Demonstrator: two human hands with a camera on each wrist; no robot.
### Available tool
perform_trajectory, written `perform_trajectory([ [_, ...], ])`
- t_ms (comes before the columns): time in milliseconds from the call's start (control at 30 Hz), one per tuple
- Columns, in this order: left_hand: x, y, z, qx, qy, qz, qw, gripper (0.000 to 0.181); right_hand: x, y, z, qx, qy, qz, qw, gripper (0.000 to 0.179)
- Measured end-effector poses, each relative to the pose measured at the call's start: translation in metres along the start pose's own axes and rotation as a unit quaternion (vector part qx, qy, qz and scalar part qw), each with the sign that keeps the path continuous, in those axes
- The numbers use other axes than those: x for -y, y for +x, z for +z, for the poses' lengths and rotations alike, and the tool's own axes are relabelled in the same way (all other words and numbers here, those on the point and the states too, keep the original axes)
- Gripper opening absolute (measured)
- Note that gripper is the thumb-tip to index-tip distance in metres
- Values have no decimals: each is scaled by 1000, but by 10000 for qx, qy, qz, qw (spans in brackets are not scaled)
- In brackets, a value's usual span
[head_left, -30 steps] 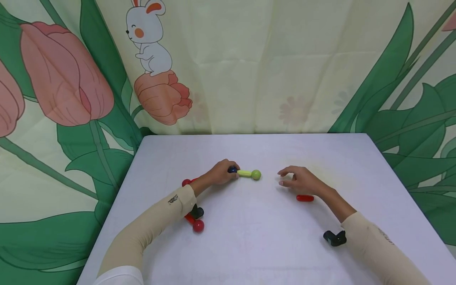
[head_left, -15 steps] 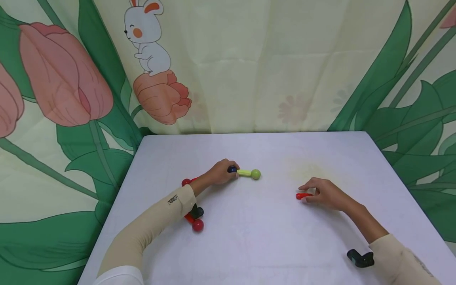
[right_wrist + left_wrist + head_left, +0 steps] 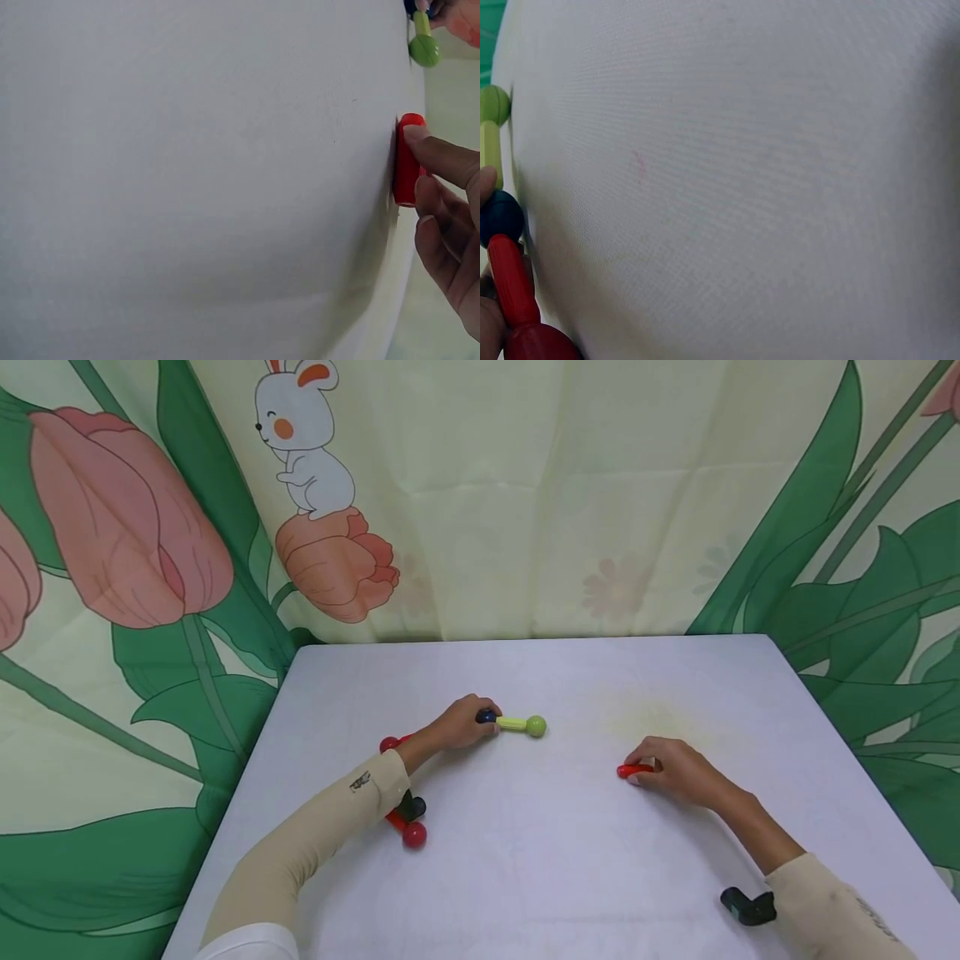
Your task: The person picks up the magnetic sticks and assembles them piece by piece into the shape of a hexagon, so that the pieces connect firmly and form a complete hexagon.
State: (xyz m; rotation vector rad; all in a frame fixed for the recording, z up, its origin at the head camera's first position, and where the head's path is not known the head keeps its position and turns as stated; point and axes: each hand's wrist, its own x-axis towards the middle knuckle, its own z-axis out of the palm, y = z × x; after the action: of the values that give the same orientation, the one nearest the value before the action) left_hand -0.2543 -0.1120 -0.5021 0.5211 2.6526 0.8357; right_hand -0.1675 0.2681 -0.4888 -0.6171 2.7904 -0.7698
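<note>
In the head view my left hand [image 3: 462,724] grips a dark blue ball [image 3: 486,716] of a toy ball-and-rod piece. From that ball a yellow-green rod [image 3: 512,724] runs right to a green ball [image 3: 536,726]. The left wrist view shows a red rod [image 3: 511,277] joined to the blue ball's other side, with a red ball [image 3: 540,343] at its end. Further right, my right hand [image 3: 678,768] pinches a loose short red rod [image 3: 634,770] between thumb and fingers, low over the table; whether it touches the cloth I cannot tell.
A red ball [image 3: 388,744] shows behind the left wrist, and another red ball [image 3: 414,835] with a red rod [image 3: 395,820] lies below the forearm, which hides what lies between. Black cameras [image 3: 748,906] are worn at the wrists. The white table [image 3: 540,860] ends at a printed curtain [image 3: 480,510].
My right hand has moved right and toward the table's front, down onto the loose red rod, and now pinches it. The left hand stays on the blue ball.
</note>
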Motion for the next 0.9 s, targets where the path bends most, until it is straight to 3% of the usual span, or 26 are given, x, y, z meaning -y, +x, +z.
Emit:
perform_trajectory([
  [367, -3, 0, -1, 91, -7, -88, 9999, 32, 18, 19, 2, 193, -743, -290, 9966, 26],
  [667, -3, -2, -2, 122, -64, -91, 9999, 31, 33, 43, 4, -185, -166, -72, 9997, 28],
  [900, -3, -3, -3, 145, -91, -31, 9998, 31, 43, 66, 10, -136, 366, -76, 9992, 23],
])
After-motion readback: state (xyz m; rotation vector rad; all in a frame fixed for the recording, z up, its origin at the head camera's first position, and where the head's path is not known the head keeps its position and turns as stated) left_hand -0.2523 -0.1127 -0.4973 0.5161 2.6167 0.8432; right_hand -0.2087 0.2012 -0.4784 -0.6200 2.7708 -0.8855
